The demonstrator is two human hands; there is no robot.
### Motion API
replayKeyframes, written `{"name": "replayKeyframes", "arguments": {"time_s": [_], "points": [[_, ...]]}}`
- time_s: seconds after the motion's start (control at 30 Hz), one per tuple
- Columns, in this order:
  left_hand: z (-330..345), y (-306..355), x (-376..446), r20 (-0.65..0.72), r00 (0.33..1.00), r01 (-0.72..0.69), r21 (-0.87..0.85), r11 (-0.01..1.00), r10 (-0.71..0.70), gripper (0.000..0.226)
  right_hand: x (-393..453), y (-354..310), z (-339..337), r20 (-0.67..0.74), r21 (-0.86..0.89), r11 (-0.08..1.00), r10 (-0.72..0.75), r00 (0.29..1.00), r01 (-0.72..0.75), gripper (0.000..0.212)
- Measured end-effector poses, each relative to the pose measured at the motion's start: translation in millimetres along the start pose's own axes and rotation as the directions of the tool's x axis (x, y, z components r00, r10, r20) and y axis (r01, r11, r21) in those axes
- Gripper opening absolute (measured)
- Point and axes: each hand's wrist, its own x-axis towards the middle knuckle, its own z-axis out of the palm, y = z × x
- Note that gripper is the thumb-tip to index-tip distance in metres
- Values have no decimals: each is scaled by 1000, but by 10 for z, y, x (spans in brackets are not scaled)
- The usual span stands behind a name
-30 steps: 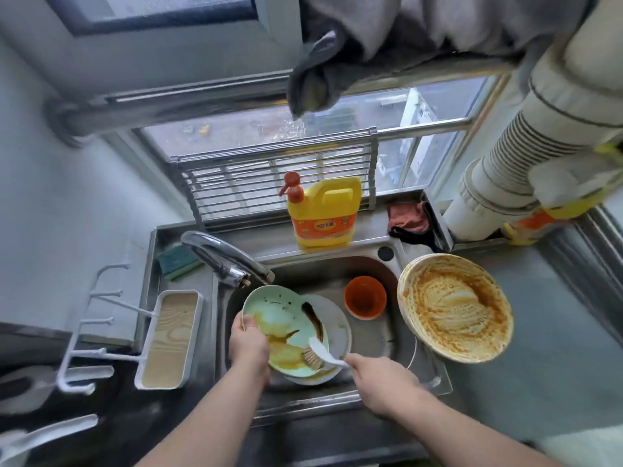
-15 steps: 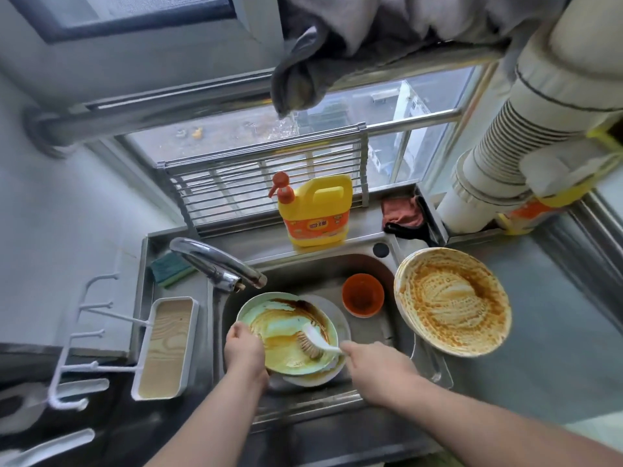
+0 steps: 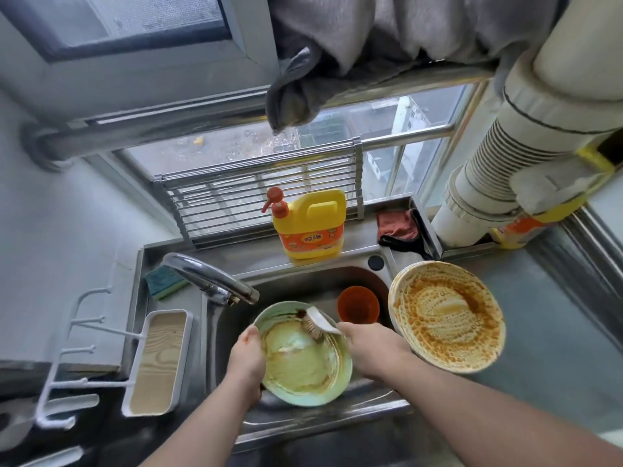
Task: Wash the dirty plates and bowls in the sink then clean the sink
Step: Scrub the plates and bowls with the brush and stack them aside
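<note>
A light green plate (image 3: pixel 303 369) smeared with yellow-brown sauce is held tilted over the steel sink (image 3: pixel 229 335). My left hand (image 3: pixel 247 358) grips its left rim. My right hand (image 3: pixel 371 348) holds a white dish brush (image 3: pixel 318 323), whose bristles touch the plate's upper right part. A small orange bowl (image 3: pixel 358 305) stands in the sink behind my right hand. A large white plate (image 3: pixel 446 315) coated in orange-brown sauce sits on the sink's right edge. The second plate seen under the green one earlier is hidden.
The faucet (image 3: pixel 209 281) arches over the sink's left side. A yellow detergent bottle (image 3: pixel 310 224) stands behind the sink, a green sponge (image 3: pixel 163 283) at the back left, a red cloth (image 3: pixel 397 225) at the back right. A white rack with a tray (image 3: pixel 158 362) is at left, a ribbed duct (image 3: pixel 499 156) at right.
The green plate has been lifted and tilted more toward me. The brush has moved from the plate's lower middle up to its upper right edge.
</note>
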Motion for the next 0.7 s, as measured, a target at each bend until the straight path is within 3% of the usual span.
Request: {"name": "replayKeyframes", "arguments": {"time_s": [0.1,0.17,0.23,0.33,0.47,0.57,0.7], "points": [[118,45,-82,53,998,27,-51,998,-24,31,53,-376,109,-7,59,994,-96,995,96,49],[106,130,-94,-11,999,36,-93,995,-37,31,-140,-532,306,28,162,973,-173,984,167,40],[14,185,-31,-71,997,7,-83,996,-13,33,-372,-400,406,38,155,970,-197,980,189,30],[-134,169,16,-130,991,7,-51,999,-13,40,-438,70,272,68,41,996,-83,994,80,24],[3,66,-219,8,1000,-23,51,998,23,39,-172,150,95,-11,-19,996,81,997,-82,19],[160,65,-382,19,995,-95,94,991,93,43,-124,-343,148,-36,62,998,32,999,-29,25],[0,263,-270,-162,970,-166,108,980,183,41,-403,-537,445,69,218,975,-48,996,32,35]]}}
